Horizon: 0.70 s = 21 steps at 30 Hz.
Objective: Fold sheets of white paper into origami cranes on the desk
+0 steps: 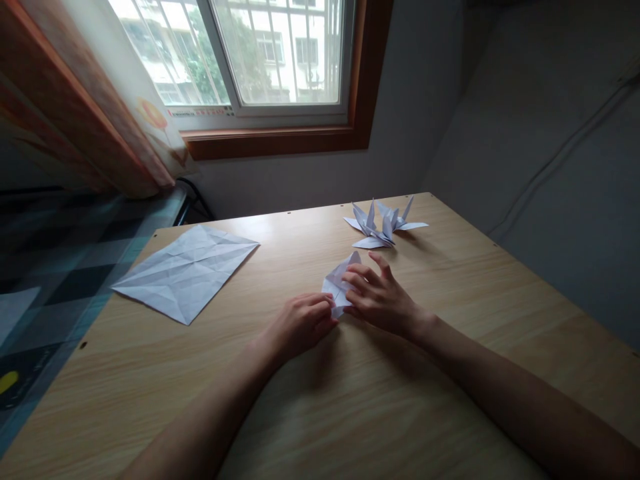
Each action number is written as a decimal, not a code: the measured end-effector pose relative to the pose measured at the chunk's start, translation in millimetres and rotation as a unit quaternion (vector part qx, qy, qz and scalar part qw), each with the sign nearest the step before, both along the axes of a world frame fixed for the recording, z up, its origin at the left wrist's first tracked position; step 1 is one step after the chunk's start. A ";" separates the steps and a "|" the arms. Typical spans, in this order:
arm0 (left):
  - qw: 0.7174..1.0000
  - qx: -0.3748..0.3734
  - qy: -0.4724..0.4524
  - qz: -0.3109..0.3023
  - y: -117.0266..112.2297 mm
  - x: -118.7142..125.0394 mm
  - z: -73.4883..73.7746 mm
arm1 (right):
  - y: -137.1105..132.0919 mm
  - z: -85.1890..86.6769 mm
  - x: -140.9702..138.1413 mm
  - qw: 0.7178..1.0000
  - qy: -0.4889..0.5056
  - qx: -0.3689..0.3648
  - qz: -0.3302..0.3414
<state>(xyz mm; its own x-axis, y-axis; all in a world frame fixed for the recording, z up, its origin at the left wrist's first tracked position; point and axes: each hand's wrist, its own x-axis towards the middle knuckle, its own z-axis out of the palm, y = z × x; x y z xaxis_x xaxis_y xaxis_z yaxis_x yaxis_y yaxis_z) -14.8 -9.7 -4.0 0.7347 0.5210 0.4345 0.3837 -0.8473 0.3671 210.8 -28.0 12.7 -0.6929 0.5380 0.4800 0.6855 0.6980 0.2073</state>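
Between my two hands, over the middle of the table, is a small folded piece of white paper (336,275) with crease lines. My left hand (306,322) pinches its lower left edge, fingers curled together. On the paper's right side rests my right hand (376,293), its thumb low and the fingers over the face, the index finger raised. Beyond them stand white paper cranes (371,230) with pointed wings, close together. To the left lies a larger unfolded white sheet (187,273) covered in creases.
The light wooden table (430,413) has its far edge near the wall below a window (280,53). A curtain (90,87) hangs at the left above a surface with a dark checked cloth (85,267). A cable (555,160) runs along the right wall.
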 end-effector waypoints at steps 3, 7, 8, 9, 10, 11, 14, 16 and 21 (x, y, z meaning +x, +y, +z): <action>1.000 0.001 0.007 0.004 -0.5 0.1 -2.2 | 1.5 16.0 9.2 0.999 -0.041 -0.019 0.006; 1.000 -0.004 0.006 -0.008 -1.5 0.1 -0.7 | 8.1 42.0 20.3 0.996 -0.073 -0.026 0.038; 1.000 -0.004 0.008 -0.008 -1.7 0.2 -0.2 | 10.1 47.3 21.0 0.995 -0.086 -0.027 0.050; 1.000 -0.004 0.010 -0.007 -1.8 0.2 0.2 | 12.1 51.8 20.9 0.993 -0.102 -0.026 0.060; 1.000 -0.003 0.012 -0.006 -1.8 0.2 0.4 | 14.0 55.5 20.4 0.991 -0.116 -0.025 0.065; 1.000 -0.002 0.013 -0.004 -1.7 0.2 0.5 | 15.8 58.2 19.9 0.989 -0.127 -0.021 0.066; 1.000 -0.002 0.008 -0.008 -0.9 -0.3 -0.2 | 21.6 59.6 22.0 0.988 -0.141 -0.005 0.057; 1.000 -0.009 0.005 -0.017 -0.3 -0.8 -1.0 | 26.9 55.6 27.4 0.990 -0.132 0.005 0.048; 1.000 -0.020 0.001 -0.017 -0.1 -1.3 -1.9 | 40.3 47.5 41.8 0.997 -0.050 -0.038 0.037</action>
